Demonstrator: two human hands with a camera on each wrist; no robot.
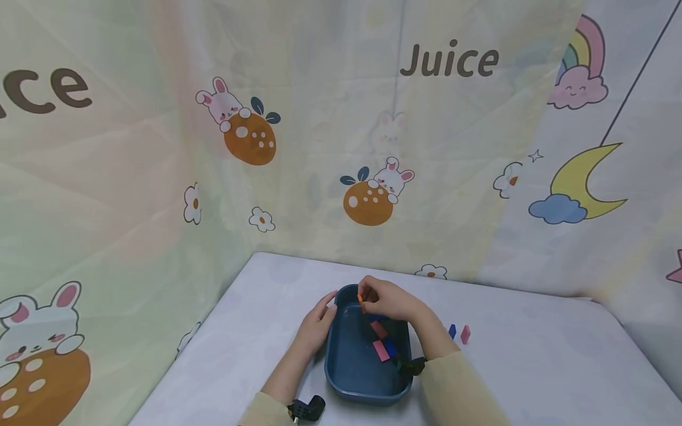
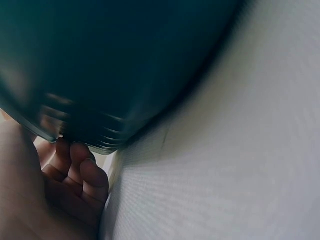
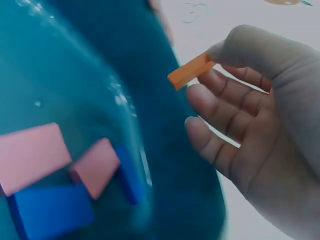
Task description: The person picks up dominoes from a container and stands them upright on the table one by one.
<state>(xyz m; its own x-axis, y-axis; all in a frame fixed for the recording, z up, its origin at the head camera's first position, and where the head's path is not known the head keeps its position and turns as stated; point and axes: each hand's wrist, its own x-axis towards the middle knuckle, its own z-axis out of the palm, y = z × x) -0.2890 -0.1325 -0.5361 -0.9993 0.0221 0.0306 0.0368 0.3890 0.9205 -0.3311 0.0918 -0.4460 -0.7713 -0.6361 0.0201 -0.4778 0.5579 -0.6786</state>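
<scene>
A dark blue plastic tub [image 1: 348, 378] stands on the table with pink and blue blocks inside. My left hand [image 1: 315, 322] holds its far left side, and the left wrist view shows those fingers [image 2: 92, 175] bent against the tub's wall [image 2: 125, 60]. Over the tub's far right part, my right hand [image 1: 391, 299] pinches a small orange block [image 3: 191, 70] between thumb and fingertips. In the right wrist view a pink block [image 3: 35, 155], a smaller-looking pink block [image 3: 97, 167] and a blue block [image 3: 52, 210] lie on the tub's floor, with another blue block [image 3: 129, 175] along the wall.
On the table [image 1: 533, 355], to the right of my right forearm, stand a blue block [image 1: 452, 331] and a pink block [image 1: 466, 334]. Printed fabric [image 1: 319, 89] hangs behind the table and along its left side.
</scene>
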